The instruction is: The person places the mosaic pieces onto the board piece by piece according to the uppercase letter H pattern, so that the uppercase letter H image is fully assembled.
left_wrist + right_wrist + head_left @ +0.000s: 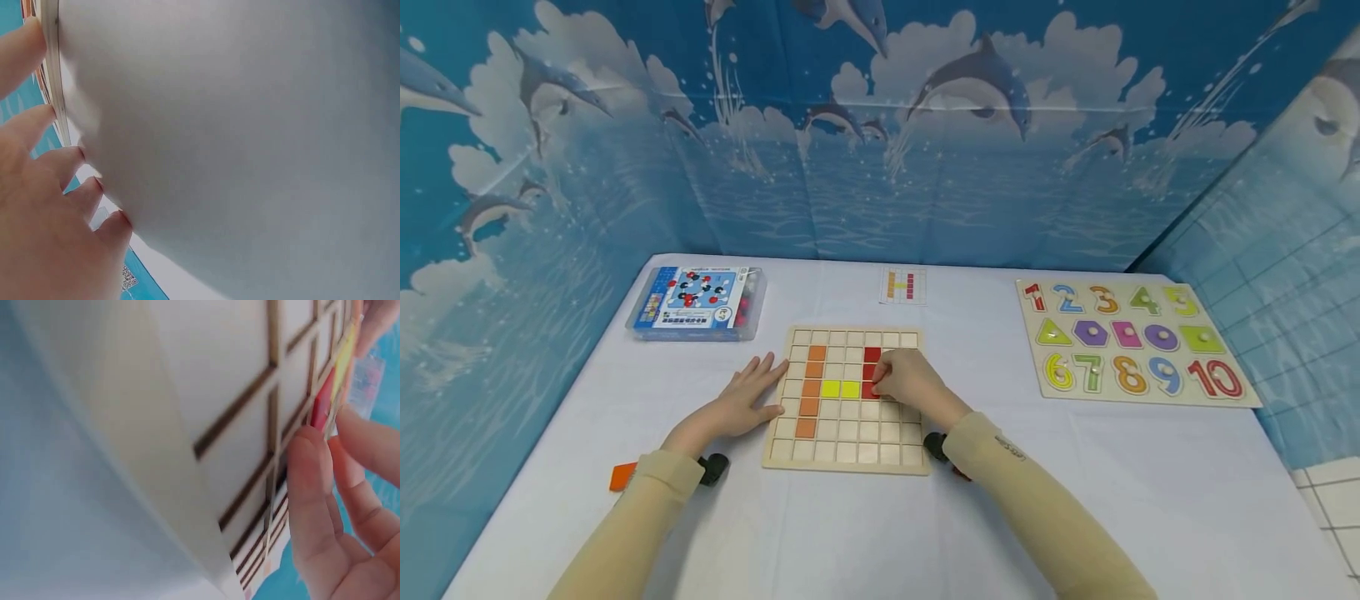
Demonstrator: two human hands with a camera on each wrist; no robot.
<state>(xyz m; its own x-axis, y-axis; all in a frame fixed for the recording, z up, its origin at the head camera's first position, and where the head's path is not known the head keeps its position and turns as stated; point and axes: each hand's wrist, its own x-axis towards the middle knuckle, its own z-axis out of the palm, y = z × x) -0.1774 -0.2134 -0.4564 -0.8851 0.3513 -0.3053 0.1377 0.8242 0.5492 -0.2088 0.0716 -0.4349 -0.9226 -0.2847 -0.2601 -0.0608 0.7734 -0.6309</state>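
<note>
A pale wooden grid board (846,461) lies on the table. In the head view it carries a column of orange tiles (811,389), two yellow tiles (840,389) and red tiles (872,356) towards the right. My right hand (912,382) is over the red column, its thumb and fingertips pinching a red tile (322,403) at the cell beside the yellow ones. The hand covers part of that column. My left hand (741,402) lies with spread fingers at the board's left side, fingertips touching its edge (53,69).
A small pattern card (903,286) lies behind the board. Back left is a plastic case (696,302) with a molecule picture; at right, a number-and-shape puzzle board (1120,342). An orange piece (622,477) shows beside the left sleeve. Something dark red (961,473) is partly hidden near the right cuff.
</note>
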